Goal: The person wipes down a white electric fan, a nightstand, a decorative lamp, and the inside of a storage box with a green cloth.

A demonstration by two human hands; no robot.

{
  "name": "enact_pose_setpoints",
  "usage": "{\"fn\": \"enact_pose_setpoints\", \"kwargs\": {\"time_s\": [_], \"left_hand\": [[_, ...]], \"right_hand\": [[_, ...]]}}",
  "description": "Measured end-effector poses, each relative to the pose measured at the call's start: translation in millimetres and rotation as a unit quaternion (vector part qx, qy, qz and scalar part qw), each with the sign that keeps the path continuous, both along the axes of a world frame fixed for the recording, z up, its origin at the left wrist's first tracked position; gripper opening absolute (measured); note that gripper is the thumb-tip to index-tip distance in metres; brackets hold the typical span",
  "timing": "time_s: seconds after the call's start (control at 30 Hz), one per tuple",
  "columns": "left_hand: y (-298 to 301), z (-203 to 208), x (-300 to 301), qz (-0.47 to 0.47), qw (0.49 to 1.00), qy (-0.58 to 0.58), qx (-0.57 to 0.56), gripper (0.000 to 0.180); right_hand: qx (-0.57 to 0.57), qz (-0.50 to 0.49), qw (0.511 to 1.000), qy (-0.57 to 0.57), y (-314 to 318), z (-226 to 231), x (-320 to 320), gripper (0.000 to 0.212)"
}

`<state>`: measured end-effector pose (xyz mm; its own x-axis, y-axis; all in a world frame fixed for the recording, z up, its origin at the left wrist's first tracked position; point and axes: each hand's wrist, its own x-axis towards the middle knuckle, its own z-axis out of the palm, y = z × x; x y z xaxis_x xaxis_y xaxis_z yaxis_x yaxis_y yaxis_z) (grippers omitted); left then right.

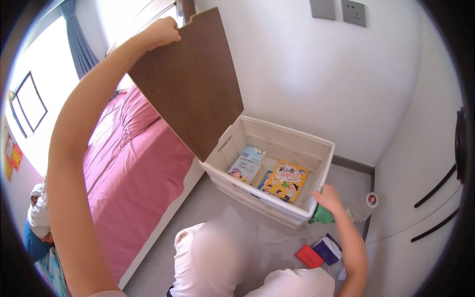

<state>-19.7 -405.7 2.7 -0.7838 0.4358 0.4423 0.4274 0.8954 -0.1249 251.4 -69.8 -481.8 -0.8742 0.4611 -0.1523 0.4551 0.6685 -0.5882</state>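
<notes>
My left hand is raised high at the upper left, its fingers closed on the top edge of a brown wooden board. The board stands tilted, its lower end at the left side of a white plastic storage box. Inside the box lie a yellow illustrated book and a pale blue book stack, on the box's bottom. My right hand is closed at the box's right front corner, thumb by the rim. A green cloth hangs below its fingers, partly hidden by the hand.
A bed with pink bedding runs along the left. On the floor are a red flat item, a dark blue packet, a clear plastic bottle and a thin cable. White drawers stand right. A blurred patch covers the bottom centre.
</notes>
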Motion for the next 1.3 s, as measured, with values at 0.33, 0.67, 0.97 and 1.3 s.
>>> {"fn": "enact_pose_setpoints", "kwargs": {"time_s": [0.33,0.67,0.97,1.3], "left_hand": [[-69,-19,-71,0.014,0.996,-0.059,0.059,0.037],[-79,-232,-173,-0.016,0.993,-0.109,0.050,0.022],[-116,-312,-223,0.001,0.975,-0.208,0.073,0.025],[23,-382,-96,-0.316,0.940,0.048,-0.117,0.061]], "right_hand": [[0.031,-0.007,0.999,0.003,1,32,15,0.046],[0.065,-0.020,0.998,-0.016,0,25,13,0.048],[0.068,-0.010,0.995,-0.072,1,26,6,0.047],[0.168,-0.049,0.976,-0.131,-12,35,11,0.075]]}}
